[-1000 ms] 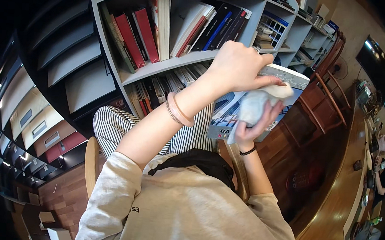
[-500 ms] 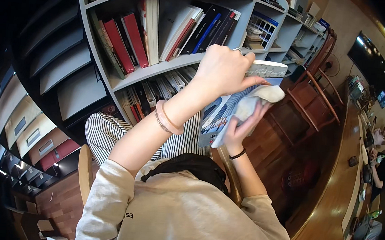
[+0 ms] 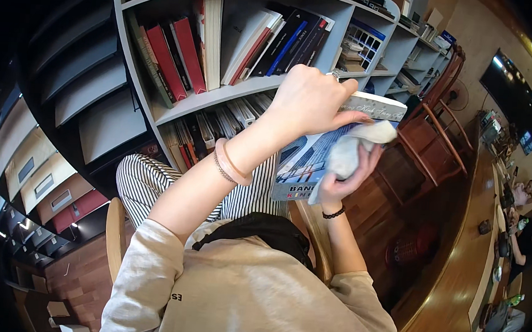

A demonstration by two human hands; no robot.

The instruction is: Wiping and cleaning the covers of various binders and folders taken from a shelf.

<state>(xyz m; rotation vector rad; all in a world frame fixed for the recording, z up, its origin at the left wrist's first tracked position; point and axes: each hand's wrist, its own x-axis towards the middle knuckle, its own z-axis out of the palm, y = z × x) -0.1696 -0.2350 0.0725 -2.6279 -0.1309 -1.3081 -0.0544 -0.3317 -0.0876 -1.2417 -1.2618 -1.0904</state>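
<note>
A blue and grey paperback book [image 3: 301, 162] is held up in front of me, over my lap, its cover with buildings on it tilted toward me. My left hand [image 3: 313, 101] grips its upper edge, thumb on the cover and the other fingers out of sight behind. Bunched in my right hand [image 3: 353, 175] is a pale grey-white cloth [image 3: 344, 158], lying against the right part of the cover. Cloth and fingers hide that part of the picture.
Ahead stands a grey bookshelf [image 3: 190, 106] with leaning red, white and black books. A wooden chair [image 3: 431, 140] is to the right, beside a long wooden counter [image 3: 439, 289]. Dark display racks [image 3: 91, 101] rise at the left. Other people [image 3: 525, 239] are beyond the counter.
My right hand and the cloth have shifted to the right across the cover. The book has turned slightly, and more of its lower left cover shows. My left hand keeps its grip.
</note>
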